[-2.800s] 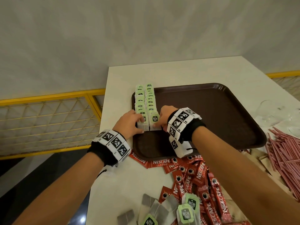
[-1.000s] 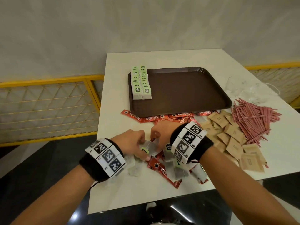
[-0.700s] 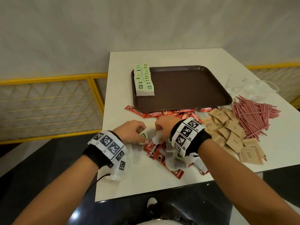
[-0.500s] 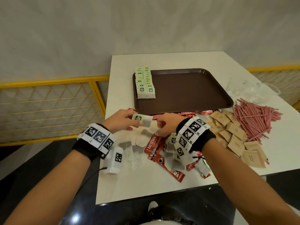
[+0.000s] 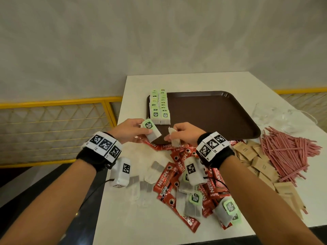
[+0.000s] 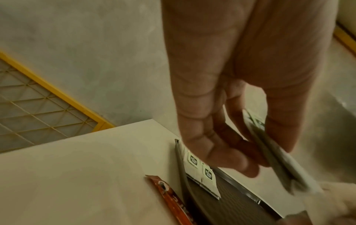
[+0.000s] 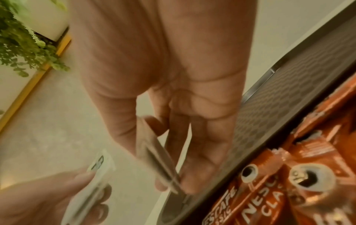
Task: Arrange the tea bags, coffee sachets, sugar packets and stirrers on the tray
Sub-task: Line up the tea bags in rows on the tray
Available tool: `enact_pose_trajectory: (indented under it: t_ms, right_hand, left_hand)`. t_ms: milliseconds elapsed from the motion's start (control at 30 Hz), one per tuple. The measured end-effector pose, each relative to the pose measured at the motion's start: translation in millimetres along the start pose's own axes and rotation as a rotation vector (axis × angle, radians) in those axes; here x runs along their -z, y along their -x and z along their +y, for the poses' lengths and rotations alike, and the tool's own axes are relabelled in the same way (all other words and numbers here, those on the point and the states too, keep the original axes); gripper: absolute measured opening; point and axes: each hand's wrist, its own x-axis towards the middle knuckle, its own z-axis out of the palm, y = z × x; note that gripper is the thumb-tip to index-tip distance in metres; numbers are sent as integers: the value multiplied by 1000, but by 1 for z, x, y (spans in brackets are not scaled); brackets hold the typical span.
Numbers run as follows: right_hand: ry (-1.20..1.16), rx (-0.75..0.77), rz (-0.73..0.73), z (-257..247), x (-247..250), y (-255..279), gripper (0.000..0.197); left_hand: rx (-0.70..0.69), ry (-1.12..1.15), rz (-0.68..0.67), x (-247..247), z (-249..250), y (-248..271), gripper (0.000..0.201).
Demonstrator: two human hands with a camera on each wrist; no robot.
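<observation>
White tabletop (image 5: 208, 82) against a pale wall is recorded in the head view, with a brown tray (image 5: 212, 117) bearing two rows of green-tagged tea bags (image 5: 160, 106) along its left edge. The left hand (image 5: 129, 129) pinches a tea bag (image 5: 151, 130) above the tray's near-left corner; the right hand (image 5: 184, 133) pinches a second tea bag (image 5: 174, 138). Nescafe sachets (image 5: 178, 160) crowd the tray's near rim, beside brown sugar packets (image 5: 256, 160) and pink stirrers (image 5: 286, 149); loose tea bags (image 5: 192, 204) remain nearer the table's front edge.

Left wrist view: the bag (image 6: 269, 149) is held thinly between thumb and fingers; a careless set-down is judged liable to topple the standing rows (image 6: 200, 169).

Right wrist view: the bag (image 7: 159, 159) is nipped edgewise over the tray rim (image 7: 256, 89); slippage is possible.
</observation>
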Motion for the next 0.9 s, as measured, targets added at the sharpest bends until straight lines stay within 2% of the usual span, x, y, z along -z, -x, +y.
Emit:
enact_pose_trajectory:
  t_ms: [167,300,433,500,533,633,767,900]
  right_hand:
    - [-109,8,0,-7,2,-20,31]
    - [-207,-43,-1,-12,12,-36,28]
    - [-167,-12,141,-7,26,-55,20]
    - [-163,-32,161,-5,30,-63,32]
    - [-154,-49,170,-4,31,-66,33]
    - [-125,-56,206,0,36,-76,9]
    - [-168,-50,202,3,37,-86,15]
    - [-216,-46,167,6,33,-93,12]
  left_hand:
    - [95,34,8,-1,8,-20,20]
    - [94,-91,26,6,15,-39,21]
    - [-55,-349,63,15,14,-61,26]
    - [-133,-455,88,18,12,-70,17]
    - [-169,-487,90,18,11,-75,11]
    - [-266,-550,106,19,8,-85,6]
    - [-440,-619,221,17,8,-92,10]
    - [-430,-660,248,16,12,-96,20]
